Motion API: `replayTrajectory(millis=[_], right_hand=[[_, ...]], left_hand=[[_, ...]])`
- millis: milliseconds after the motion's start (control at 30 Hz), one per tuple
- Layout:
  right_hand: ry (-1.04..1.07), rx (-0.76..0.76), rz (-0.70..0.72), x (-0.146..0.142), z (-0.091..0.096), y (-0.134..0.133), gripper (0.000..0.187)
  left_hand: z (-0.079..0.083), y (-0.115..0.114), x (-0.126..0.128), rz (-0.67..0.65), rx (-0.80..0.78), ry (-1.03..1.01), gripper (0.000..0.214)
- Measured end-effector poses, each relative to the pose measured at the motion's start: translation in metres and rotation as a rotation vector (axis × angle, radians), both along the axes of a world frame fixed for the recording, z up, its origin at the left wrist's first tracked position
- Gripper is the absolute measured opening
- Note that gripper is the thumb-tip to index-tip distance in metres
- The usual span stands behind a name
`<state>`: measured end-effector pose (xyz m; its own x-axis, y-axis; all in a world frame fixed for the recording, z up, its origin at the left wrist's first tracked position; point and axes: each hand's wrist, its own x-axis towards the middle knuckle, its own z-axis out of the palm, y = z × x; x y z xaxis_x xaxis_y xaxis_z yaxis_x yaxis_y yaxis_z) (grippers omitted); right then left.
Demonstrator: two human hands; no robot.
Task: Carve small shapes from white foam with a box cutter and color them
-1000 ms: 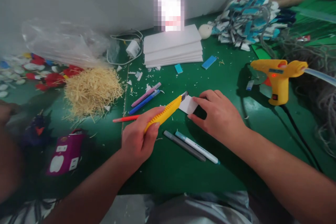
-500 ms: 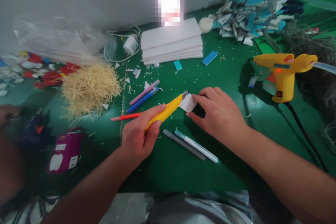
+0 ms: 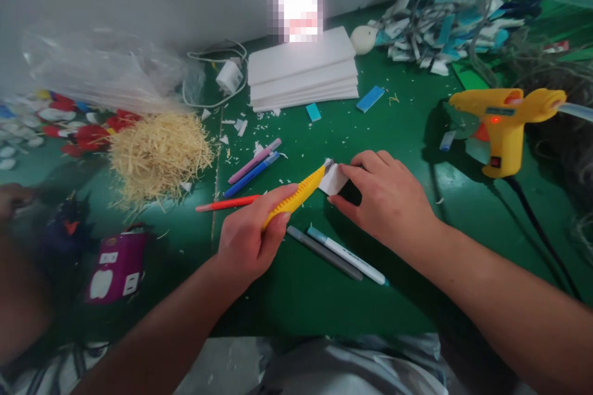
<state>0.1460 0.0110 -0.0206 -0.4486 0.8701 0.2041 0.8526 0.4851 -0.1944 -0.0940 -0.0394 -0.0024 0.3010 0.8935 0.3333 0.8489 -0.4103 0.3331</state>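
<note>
Where the blade tip of a yellow utility knife (image 3: 296, 196) meets its left edge, a small white piece (image 3: 334, 179) lies on the green table (image 3: 324, 302), a little beyond the middle of the work area. The right hand (image 3: 386, 200) holds this piece from the right side: the forefinger runs along its far edge, the thumb sits at its near corner, and the other fingers curl down behind, so the hand is narrowed to a pinch on it. The right forearm comes in from the lower right, low over the table.

The left hand (image 3: 248, 237) is closed in a fist round the knife's ribbed handle, thumb laid along the top, with the knife slanting up and to the right toward the piece. The left forearm rises from the lower left.

Just in front of both hands a grey pen (image 3: 324, 253) and a white pen (image 3: 347, 255) lie side by side. A red pen (image 3: 227, 203) lies left of the knife, with a pink pen (image 3: 254, 162) and a blue pen (image 3: 252, 174) beyond it. Farther left is a heap of pale straw (image 3: 157, 154); near the wall lies a stack of white sheets (image 3: 301, 71). Well to the right stands a yellow glue gun (image 3: 503, 126), its small light glowing red.
</note>
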Motion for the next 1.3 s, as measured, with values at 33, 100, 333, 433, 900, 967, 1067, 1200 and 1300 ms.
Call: replayTrajectory(millis=[33,100,333,433,900,967,1067,1200,1300], right_hand=[[0.003,0.002,-0.005,0.000,0.000,0.000,0.025],[0.003,0.005,-0.007,0.000,0.000,0.000,0.025],[0.002,0.046,0.019,0.001,0.000,-0.001,0.024],[0.009,0.056,0.012,0.001,0.001,-0.001,0.025],[-0.017,0.002,-0.024,-0.003,0.003,-0.001,0.026],[-0.016,-0.003,-0.028,-0.004,0.003,-0.001,0.026],[-0.005,-0.005,-0.036,-0.005,0.003,-0.001,0.025],[0.010,0.019,-0.041,-0.005,0.003,-0.001,0.025],[0.019,0.034,-0.021,-0.004,0.002,-0.001,0.026]], left_hand=[[0.000,0.000,0.000,-0.017,0.012,0.012,0.035],[0.001,0.000,0.002,-0.074,0.065,0.038,0.034],[0.004,-0.002,0.016,-0.223,0.255,0.171,0.044],[0.006,-0.003,0.019,-0.226,0.257,0.168,0.037],[-0.003,0.000,0.013,-0.149,0.200,0.085,0.030],[-0.003,0.002,0.013,-0.149,0.211,0.103,0.027],[-0.002,0.003,0.013,-0.155,0.236,0.094,0.025],[-0.001,0.001,0.013,-0.161,0.230,0.085,0.027],[-0.001,0.001,0.013,-0.132,0.212,0.107,0.028]])
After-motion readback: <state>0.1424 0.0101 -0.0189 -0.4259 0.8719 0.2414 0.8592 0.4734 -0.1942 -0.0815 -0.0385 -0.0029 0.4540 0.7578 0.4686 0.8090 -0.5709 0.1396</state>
